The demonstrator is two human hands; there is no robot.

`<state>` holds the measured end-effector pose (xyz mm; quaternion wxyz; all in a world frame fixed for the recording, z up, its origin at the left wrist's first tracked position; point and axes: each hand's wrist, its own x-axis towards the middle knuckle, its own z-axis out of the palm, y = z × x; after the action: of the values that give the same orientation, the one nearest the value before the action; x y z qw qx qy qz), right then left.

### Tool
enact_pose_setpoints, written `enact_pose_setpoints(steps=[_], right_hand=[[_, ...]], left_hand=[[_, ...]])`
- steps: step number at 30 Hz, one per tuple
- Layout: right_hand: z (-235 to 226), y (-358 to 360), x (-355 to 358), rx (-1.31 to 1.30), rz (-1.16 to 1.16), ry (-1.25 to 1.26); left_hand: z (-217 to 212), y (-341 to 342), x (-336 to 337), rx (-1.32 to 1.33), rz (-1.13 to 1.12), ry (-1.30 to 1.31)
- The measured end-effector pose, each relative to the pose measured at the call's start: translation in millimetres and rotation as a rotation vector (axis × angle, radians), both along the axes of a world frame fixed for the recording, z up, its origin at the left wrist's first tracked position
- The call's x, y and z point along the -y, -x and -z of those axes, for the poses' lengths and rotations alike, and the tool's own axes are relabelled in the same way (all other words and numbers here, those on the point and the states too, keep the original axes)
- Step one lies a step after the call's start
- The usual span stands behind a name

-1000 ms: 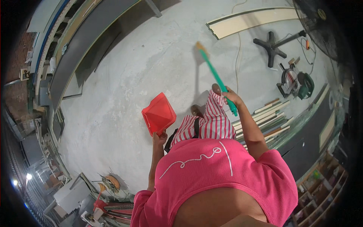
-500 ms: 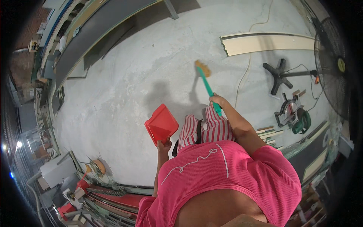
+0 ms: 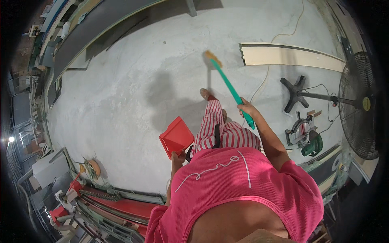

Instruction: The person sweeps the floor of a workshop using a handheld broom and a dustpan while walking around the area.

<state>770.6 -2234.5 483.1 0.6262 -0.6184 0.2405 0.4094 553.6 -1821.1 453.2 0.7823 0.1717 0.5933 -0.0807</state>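
Note:
My left hand [image 3: 177,157] is closed around the near end of a red dustpan [image 3: 177,137], which hangs beside my left leg above the floor. Its handle is mostly hidden in my grip. My right hand [image 3: 247,108] is wrapped round the green handle of a broom [image 3: 229,84], near its upper end. That broom slants away ahead of me, with its yellow-brown bristles [image 3: 213,58] at the far end, close to or on the grey concrete floor [image 3: 121,97]. One shoe [image 3: 205,94] shows in front of my striped trousers.
Right of me are a cream board [image 3: 291,56], a black cross-shaped stand [image 3: 295,94], a large fan [image 3: 360,105] and a green saw [image 3: 312,143]. A cable [image 3: 265,77] runs over the floor. A long dark bench [image 3: 97,30] lines the far left; red machinery [image 3: 117,204] stands near left.
One foot has come forward into view. The broom head has moved farther ahead and slightly left, while its handle's upper end has shifted right. The dustpan stays in my left hand, slightly lower.

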Motion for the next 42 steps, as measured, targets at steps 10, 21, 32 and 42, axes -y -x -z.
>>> enact_pose_setpoints(steps=[10, 21, 32, 42], right_hand=[[49.8, -99.4, 2.3, -0.194, 0.201, 0.005], [-14.6, -174.1, -56.6, -0.141, -0.088, -0.463], [-7.2, -256.5, 70.3, 0.091, 0.317, -0.062], [98.0, -440.1, 262.4, -0.065, 0.733, -0.083]], left_hand=[[-29.8, -155.0, 14.9, 0.025, -0.114, -0.007], [-30.2, -273.2, 11.0, 0.094, 0.113, -0.035], [-39.4, -312.6, 36.4, 0.051, 0.108, -0.025], [-64.9, -319.4, 122.2, -0.072, -0.082, -0.070]])
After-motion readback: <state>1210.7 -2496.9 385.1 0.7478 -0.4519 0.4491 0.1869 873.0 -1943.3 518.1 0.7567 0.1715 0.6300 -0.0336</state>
